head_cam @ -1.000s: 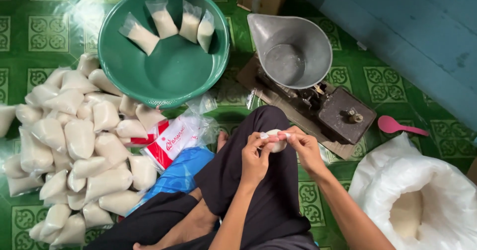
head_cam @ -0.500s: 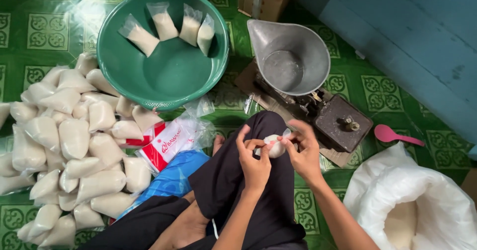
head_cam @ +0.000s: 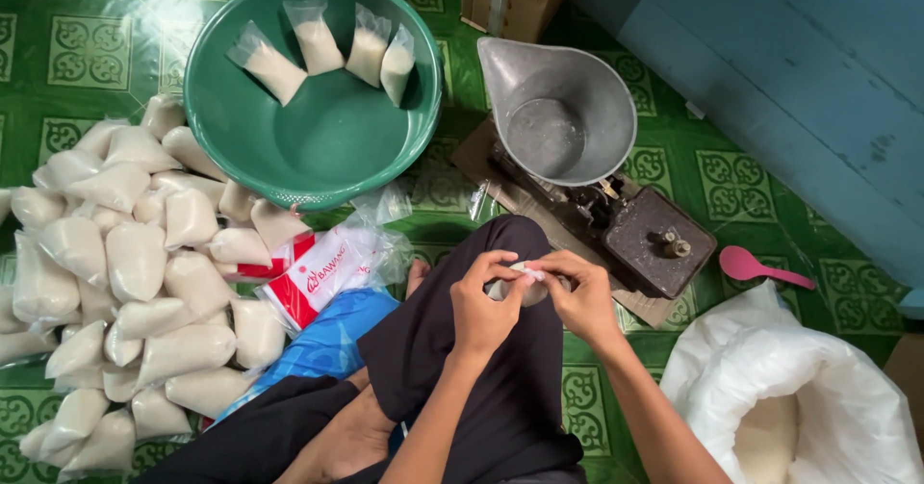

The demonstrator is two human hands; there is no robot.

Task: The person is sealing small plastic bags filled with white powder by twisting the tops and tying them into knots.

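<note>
Right now, from the head camera, both hands meet over the person's raised knee: the left hand (head_cam: 486, 306) and the right hand (head_cam: 577, 296) pinch a small clear bag (head_cam: 525, 282) of white grains between fingertips, fingers curled tight at its top. Far left, a green basin (head_cam: 318, 147) holds four filled packets (head_cam: 332, 51) leaning against its far wall. Left of the knee, a heap of tied bags (head_cam: 125, 272) spreads over the green tiled floor, with a red-and-white pack of empty bags (head_cam: 322, 272) beside it. Just beyond the hands sits a metal scale (head_cam: 568, 118), a pink scoop (head_cam: 760, 269) to its right, and a big white sack (head_cam: 799, 397) lies near right.
</note>
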